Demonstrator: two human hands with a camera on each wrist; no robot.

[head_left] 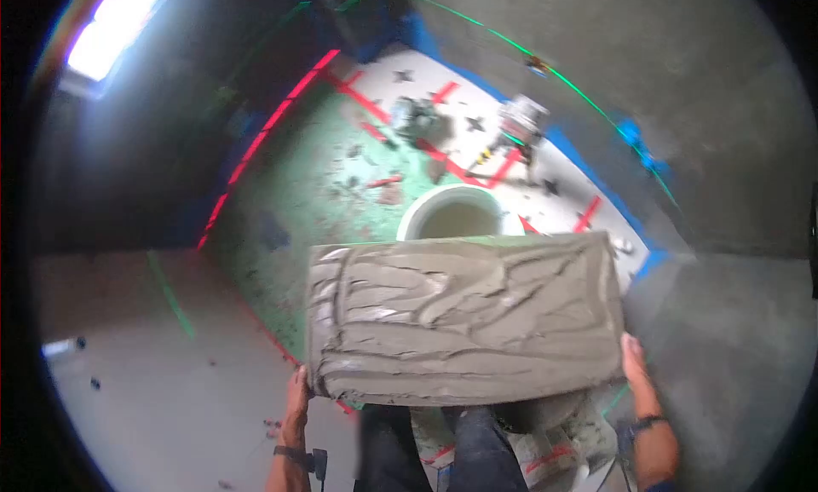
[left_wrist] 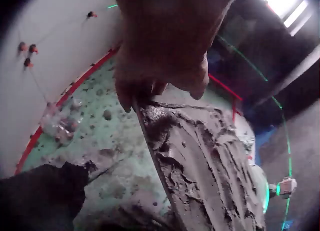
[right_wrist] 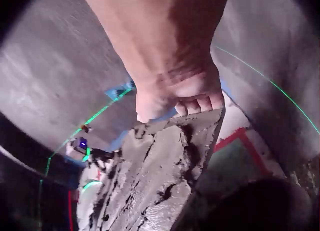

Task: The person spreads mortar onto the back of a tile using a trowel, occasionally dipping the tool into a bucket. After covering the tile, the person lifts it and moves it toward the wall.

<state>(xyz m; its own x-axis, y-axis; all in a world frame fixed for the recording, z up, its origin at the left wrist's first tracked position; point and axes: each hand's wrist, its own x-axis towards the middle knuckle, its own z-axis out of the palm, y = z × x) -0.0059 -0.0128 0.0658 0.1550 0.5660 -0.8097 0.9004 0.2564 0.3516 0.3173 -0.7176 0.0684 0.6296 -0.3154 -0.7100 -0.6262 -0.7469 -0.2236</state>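
Note:
A rectangular slab (head_left: pixel 469 322) coated with ridged grey mortar is held up level between both hands, above the legs and floor. My left hand (head_left: pixel 296 398) grips its left short edge; in the left wrist view the left hand (left_wrist: pixel 160 66) has fingers bent over the edge of the slab (left_wrist: pixel 195 161). At the opposite short edge my right hand (head_left: pixel 632 362) holds on, and in the right wrist view the right hand (right_wrist: pixel 180 91) has its fingers at the edge of the mortar-covered slab (right_wrist: pixel 155 166). The fingers under the slab are partly hidden.
Beyond the slab stands a white bucket (head_left: pixel 413 218), partly covered by it. Further back are a laser level (head_left: pixel 521 117) and a plastic bag (head_left: pixel 415 117). Red tape marks the green floor (head_left: pixel 281 194). Grey walls (head_left: pixel 716 92) carry green laser lines.

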